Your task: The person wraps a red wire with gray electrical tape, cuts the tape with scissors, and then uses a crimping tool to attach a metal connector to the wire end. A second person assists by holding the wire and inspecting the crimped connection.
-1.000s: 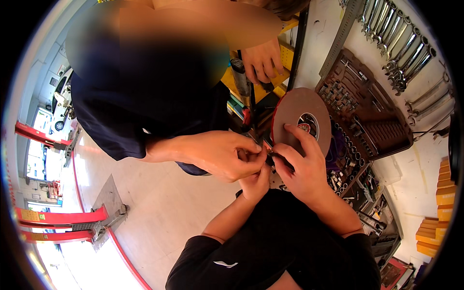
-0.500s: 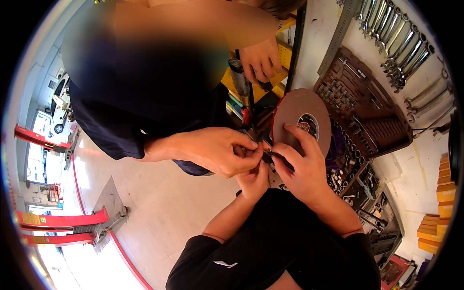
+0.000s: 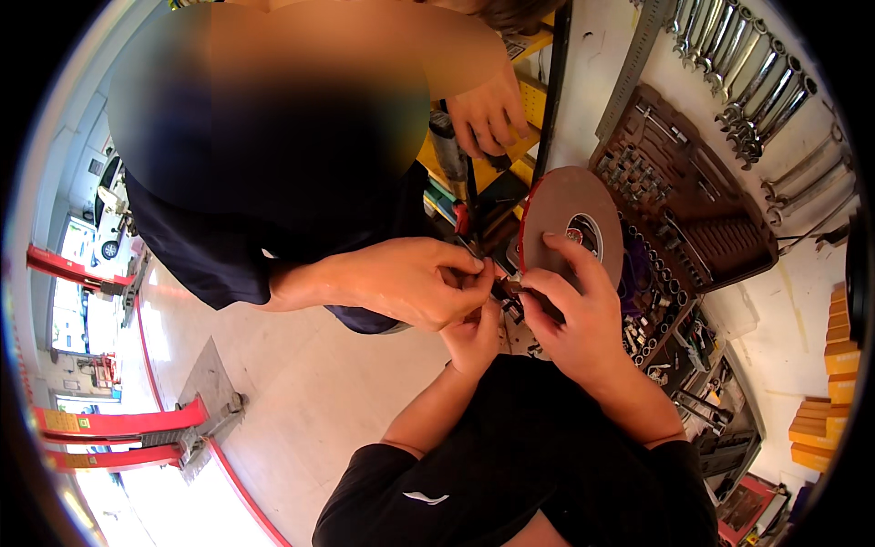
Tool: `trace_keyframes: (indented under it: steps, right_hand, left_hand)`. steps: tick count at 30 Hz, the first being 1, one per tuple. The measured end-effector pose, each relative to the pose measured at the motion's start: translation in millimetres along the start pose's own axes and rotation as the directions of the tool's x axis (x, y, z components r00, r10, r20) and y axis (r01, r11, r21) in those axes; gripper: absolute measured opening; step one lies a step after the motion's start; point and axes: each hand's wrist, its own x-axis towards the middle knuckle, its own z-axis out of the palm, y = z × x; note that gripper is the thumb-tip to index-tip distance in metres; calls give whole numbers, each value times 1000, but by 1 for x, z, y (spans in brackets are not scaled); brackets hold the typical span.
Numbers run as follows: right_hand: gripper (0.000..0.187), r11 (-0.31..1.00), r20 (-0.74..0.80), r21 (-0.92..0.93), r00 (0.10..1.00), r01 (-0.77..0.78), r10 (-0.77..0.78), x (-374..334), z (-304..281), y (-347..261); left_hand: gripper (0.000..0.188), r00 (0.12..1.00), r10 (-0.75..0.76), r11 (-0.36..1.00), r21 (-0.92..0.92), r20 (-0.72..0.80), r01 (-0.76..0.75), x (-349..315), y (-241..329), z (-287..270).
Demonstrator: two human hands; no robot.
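Observation:
My left hand [image 3: 474, 345] is closed with its fingertips raised, partly covered by a co-worker's hand [image 3: 401, 278] that pinches at the same spot. What my left fingers hold is hidden. My right hand [image 3: 579, 319] has thumb and fingers pressed together on a small thing too tiny to name, just right of the co-worker's fingertips. Its index finger is raised in front of the hole of a large brown disc [image 3: 556, 196] with a red rim. The co-worker's other hand [image 3: 489, 114] hangs beyond, above a tool with a dark handle [image 3: 449, 150].
A brown socket case [image 3: 720, 228] lies open at the right, beside rows of loose sockets [image 3: 670, 292]. Wrenches [image 3: 752, 82] hang on the wall, with yellow boxes [image 3: 825, 424] below. Red lift arms [image 3: 128, 421] extend over the pale floor [image 3: 301, 410] at left.
The hands have shifted very slightly left, and a small gap shows between my right fingertips and the co-worker's. My right thumb and fingers stay pressed together.

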Motion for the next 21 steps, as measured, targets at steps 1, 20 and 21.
trace_keyframes:
  steps: [1,20,21]
  right_hand:
    - [32,1000,0,14,1000,-2,2,2,-4,0]
    - [23,817,-15,304,855,-490,518,-46,-32,49]
    - [23,808,-24,306,845,-503,535,-50,-33,52]
  left_hand:
    - [39,999,32,999,42,3,-32,0,-5,-1]
    - [22,710,-578,542,-461,403,703,9,-2,34]
    - [21,676,-604,485,-479,422,732,10,-5,35]
